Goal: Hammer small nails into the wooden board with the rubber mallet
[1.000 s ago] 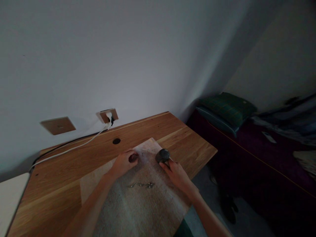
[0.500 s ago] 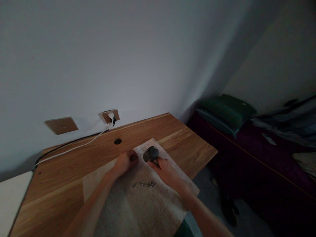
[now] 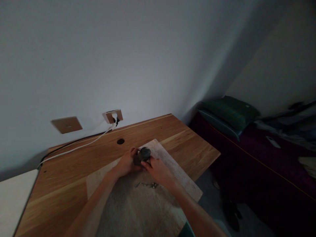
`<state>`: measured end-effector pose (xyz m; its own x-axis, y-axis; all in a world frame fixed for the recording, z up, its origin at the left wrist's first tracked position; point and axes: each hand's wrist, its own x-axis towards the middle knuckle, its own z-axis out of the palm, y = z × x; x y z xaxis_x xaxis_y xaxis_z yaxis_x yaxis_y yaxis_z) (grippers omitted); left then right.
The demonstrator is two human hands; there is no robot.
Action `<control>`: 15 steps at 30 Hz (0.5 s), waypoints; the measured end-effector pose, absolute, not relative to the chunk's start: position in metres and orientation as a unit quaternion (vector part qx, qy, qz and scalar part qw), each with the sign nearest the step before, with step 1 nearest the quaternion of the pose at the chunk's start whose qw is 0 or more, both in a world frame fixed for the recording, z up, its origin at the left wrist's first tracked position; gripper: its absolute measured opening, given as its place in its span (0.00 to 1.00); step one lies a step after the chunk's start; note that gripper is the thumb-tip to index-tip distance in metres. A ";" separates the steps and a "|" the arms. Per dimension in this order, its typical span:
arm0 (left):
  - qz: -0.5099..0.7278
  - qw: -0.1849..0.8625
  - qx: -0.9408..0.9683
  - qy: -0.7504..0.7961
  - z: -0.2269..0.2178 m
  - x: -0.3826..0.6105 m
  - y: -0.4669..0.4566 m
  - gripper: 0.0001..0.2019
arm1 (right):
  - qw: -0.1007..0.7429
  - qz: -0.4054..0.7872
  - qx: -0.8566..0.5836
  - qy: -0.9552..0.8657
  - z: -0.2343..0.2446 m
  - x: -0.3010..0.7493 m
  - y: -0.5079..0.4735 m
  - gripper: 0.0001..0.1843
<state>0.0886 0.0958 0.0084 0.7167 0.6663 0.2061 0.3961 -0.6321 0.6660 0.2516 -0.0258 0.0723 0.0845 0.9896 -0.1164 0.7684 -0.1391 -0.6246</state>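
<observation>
My right hand (image 3: 158, 169) is closed on a dark, round-ended object (image 3: 144, 153), gripping it low on its right side. The object's exact kind is hard to make out in the dim light. My left hand (image 3: 127, 163) is curled against the object's left side, thumb and fingers bent around it, and seems to hold it too. Both hands are over the far part of a pale board (image 3: 138, 210). Several small shiny metal pieces (image 3: 153, 185) lie on the board just in front of my hands.
The board rests on a wooden table (image 3: 187, 144) with a round cable hole (image 3: 120, 141). A white cable (image 3: 81, 147) runs along the back to a wall socket (image 3: 114, 116). A white surface (image 3: 17, 194) stands at left. Green cushions (image 3: 229, 112) lie on a purple-covered bed (image 3: 249, 158) at right.
The dark object and my right hand have moved left to meet my left hand. My left hand, previously apart from the object, now touches it. The view has shifted slightly.
</observation>
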 end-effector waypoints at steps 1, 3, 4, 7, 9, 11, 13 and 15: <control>0.224 0.304 0.874 0.305 0.008 0.088 0.096 0.39 | 0.206 0.267 -0.706 -0.623 0.073 0.251 -0.025 0.17; 0.223 0.309 0.872 0.306 0.007 0.087 0.096 0.39 | 0.207 0.268 -0.713 -0.614 0.074 0.249 -0.024 0.18; 0.224 0.311 0.871 0.306 0.007 0.087 0.096 0.38 | 0.207 0.266 -0.718 -0.608 0.075 0.248 -0.024 0.18; 0.226 0.317 0.869 0.305 0.006 0.086 0.096 0.36 | 0.198 0.259 -0.725 -0.607 0.075 0.247 -0.025 0.19; 0.229 0.316 0.869 0.304 0.004 0.087 0.095 0.35 | 0.194 0.252 -0.726 -0.609 0.075 0.246 -0.026 0.19; 0.230 0.319 0.868 0.303 0.004 0.087 0.095 0.36 | 0.196 0.243 -0.732 -0.606 0.075 0.246 -0.026 0.19; 0.220 0.326 0.865 0.313 0.009 0.085 0.094 0.39 | 0.192 0.233 -0.739 -0.603 0.075 0.248 -0.027 0.19; 0.186 0.332 0.861 0.338 0.022 0.081 0.091 0.38 | 0.187 0.229 -0.739 -0.605 0.074 0.251 -0.030 0.18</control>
<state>0.0809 0.0907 0.0222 0.7024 0.7052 0.0960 0.4586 -0.5516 0.6968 0.2512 -0.0301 0.0740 0.1618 0.9804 -0.1123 0.8089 -0.1970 -0.5539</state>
